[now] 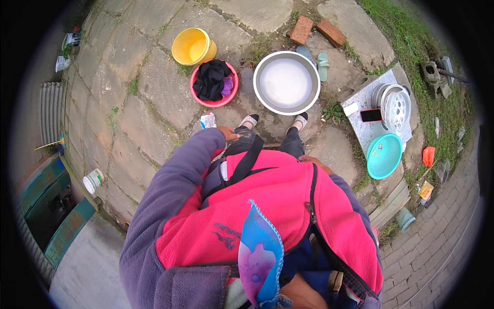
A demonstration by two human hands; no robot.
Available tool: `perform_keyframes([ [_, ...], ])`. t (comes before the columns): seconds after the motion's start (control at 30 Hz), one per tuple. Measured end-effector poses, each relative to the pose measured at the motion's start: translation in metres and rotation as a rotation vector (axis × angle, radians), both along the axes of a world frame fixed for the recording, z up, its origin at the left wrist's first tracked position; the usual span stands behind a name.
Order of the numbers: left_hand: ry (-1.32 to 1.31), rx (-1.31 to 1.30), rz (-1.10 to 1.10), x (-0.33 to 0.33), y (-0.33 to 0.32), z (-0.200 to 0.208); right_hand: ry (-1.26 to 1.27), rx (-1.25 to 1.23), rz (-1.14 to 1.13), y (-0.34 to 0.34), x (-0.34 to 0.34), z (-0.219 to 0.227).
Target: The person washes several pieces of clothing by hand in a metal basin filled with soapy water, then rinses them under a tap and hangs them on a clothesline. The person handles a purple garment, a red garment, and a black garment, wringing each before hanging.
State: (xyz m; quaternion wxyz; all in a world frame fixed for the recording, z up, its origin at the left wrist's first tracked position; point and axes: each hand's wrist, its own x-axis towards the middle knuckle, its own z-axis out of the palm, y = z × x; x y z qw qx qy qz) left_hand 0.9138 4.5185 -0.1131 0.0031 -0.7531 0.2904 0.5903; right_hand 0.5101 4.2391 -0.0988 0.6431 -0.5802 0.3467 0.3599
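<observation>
Pink basin (212,103) with black cloth (208,81) and grey basin (286,109) of cloudy water (285,82) stand near the 2 feet (250,120), probably for short reach; white-and-blue packet (208,121) is on the paving (149,77) just beside the left hand (229,134), perhaps for easy access. Packet's visible part points away from the body, long axis uncertain with the sleeve (193,149) at its near end; both round basins open upward. Left hand rests by the thigh (241,146), fingers rightward, grip unclear; right hand (318,164), half hidden by the jacket (278,177), cannot tell.

Left hand (229,134) near leg (241,144) — black cloth (210,81) in red basin (219,103).
</observation>
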Motion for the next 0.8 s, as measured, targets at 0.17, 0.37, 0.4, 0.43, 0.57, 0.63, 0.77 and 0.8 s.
perform_keyframes([
  [0.17, -0.025, -0.028, -0.016, -0.098, -0.008, -0.002, -0.082, -0.076, 0.503, -0.033, -0.014, -0.009],
  [0.37, 0.322, 0.087, 0.214, -0.145, 0.013, 0.033, -0.035, 0.262, 0.496, -0.061, 0.002, 0.038],
  [0.4, 0.509, 0.063, 0.177, -0.150, 0.013, 0.043, -0.094, 0.382, 0.504, -0.068, 0.004, 0.042],
  [0.43, 0.672, 0.057, 0.125, -0.153, 0.011, 0.051, -0.160, 0.486, 0.494, -0.072, 0.005, 0.044],
  [0.57, 0.860, 0.211, -0.169, -0.159, -0.009, 0.049, -0.156, 0.714, 0.708, -0.071, 0.008, 0.017],
  [0.63, 1.132, 0.536, -0.170, -0.151, -0.024, 0.021, -0.114, 0.910, 0.748, -0.056, 0.017, -0.011],
  [0.77, 0.910, 0.349, 0.302, -0.079, -0.043, -0.083, 0.052, 0.645, 0.837, -0.054, 0.068, -0.062],
  [0.8, 0.539, 0.066, 0.530, -0.058, -0.046, -0.115, -0.002, 0.402, 0.738, -0.057, 0.087, -0.072],
])
